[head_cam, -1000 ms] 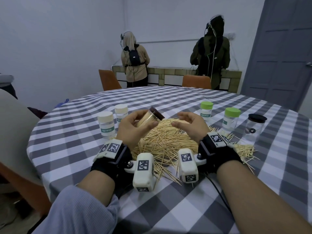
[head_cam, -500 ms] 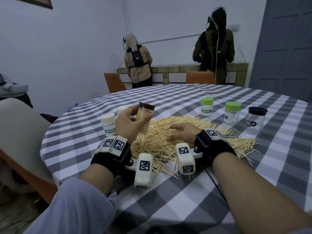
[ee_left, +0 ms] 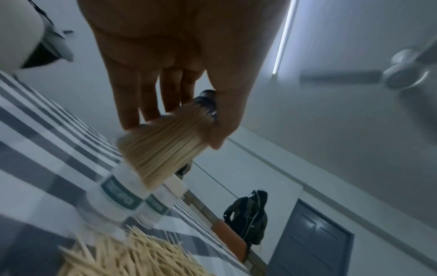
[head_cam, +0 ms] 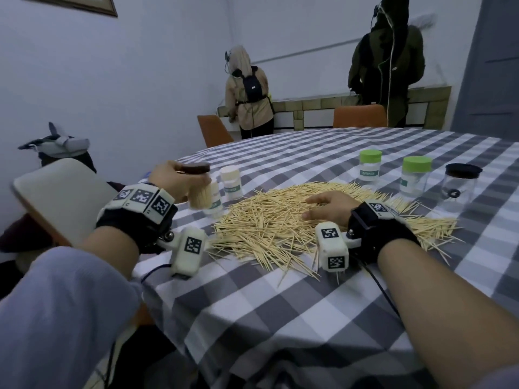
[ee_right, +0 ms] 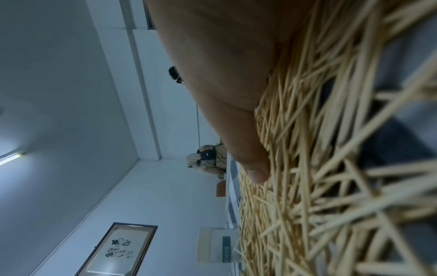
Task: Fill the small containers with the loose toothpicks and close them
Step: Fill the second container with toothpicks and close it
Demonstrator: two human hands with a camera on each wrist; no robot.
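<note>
My left hand (head_cam: 179, 181) grips a clear container full of toothpicks (head_cam: 200, 192) with a dark lid, upright and just above the table at the left. In the left wrist view the same filled container (ee_left: 165, 147) hangs from my fingers (ee_left: 132, 104) over two cream-lidded containers (ee_left: 118, 194). A wide heap of loose toothpicks (head_cam: 275, 220) covers the middle of the checked table (head_cam: 280, 318). My right hand (head_cam: 328, 207) lies flat on the heap with straight fingers, palm down. In the right wrist view the toothpicks (ee_right: 331, 168) are under my thumb (ee_right: 255, 168).
Two cream-lidded containers (head_cam: 231, 182) stand left of the heap. Two green-lidded containers (head_cam: 370, 168) and an empty clear black-lidded jar (head_cam: 460, 183) stand at the right. Orange chairs (head_cam: 361, 116) and two standing people (head_cam: 250, 91) are beyond the table; a chair back (head_cam: 61, 197) is at my left.
My left hand has turned the filled container upright and carried it left and down towards the cream-lidded containers. My right hand has dropped flat onto the toothpick heap.
</note>
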